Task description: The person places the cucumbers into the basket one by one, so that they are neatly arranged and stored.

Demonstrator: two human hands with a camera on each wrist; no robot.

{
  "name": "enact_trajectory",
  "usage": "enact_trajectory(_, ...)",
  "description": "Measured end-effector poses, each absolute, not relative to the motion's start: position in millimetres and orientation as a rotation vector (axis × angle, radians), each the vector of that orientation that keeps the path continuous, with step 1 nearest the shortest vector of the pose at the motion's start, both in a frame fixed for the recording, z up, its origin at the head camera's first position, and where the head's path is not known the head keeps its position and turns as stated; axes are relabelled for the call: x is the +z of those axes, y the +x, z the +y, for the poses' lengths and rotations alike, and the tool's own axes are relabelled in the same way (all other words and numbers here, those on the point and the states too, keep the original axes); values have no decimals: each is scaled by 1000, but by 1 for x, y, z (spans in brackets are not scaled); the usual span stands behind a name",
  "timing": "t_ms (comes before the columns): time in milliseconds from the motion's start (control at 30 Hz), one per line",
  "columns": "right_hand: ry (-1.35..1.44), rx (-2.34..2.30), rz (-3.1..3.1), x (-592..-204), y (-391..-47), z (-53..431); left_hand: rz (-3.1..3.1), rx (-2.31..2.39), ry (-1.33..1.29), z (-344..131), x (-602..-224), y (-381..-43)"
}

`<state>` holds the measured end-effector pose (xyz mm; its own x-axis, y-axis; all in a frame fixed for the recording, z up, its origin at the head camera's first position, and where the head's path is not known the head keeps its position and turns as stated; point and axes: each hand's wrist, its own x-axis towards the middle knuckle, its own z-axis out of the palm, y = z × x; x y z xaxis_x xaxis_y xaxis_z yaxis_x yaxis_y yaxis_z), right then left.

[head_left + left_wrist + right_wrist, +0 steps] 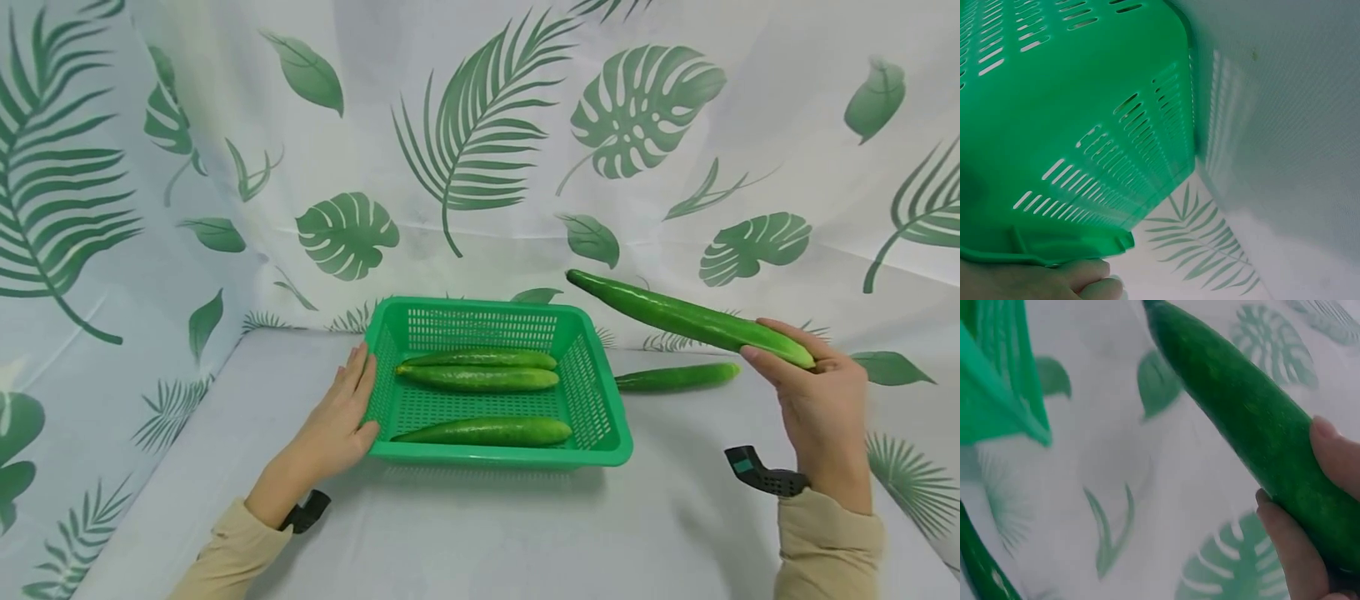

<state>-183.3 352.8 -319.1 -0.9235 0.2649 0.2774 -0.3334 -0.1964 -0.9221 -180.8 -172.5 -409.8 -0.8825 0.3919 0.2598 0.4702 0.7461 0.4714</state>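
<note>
R hand (825,396) grips cuke (675,318); L hand (337,421) straight-fingered vs basket (495,456) w/ 3 cukes (483,379), part-hiding outer cuke (682,377).

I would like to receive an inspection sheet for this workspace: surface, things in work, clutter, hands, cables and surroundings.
Surface: pale tabletop, shadows on it.
Job's things: green basket with three cucumbers inside; loose cucumber on the tabletop, right of the basket, its left end hidden.
Clutter: nothing seen.
Left hand: touches the basket's left side.
Right hand: fingers grip the paler end of a raised cucumber, held clear of the basket.
Cables: nothing seen.
Surroundings: white backdrop with green leaf prints, behind and at both sides.
</note>
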Motion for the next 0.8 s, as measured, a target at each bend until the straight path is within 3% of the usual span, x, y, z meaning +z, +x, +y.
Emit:
enact_trajectory(500,214,2183,-2190,-344,-200,241,-2787,-805,-704,-172,-411,-181)
enact_trajectory(800,255,2150,-2501,-367,-206,207,-2785,-796,-696,-173,-412,-181)
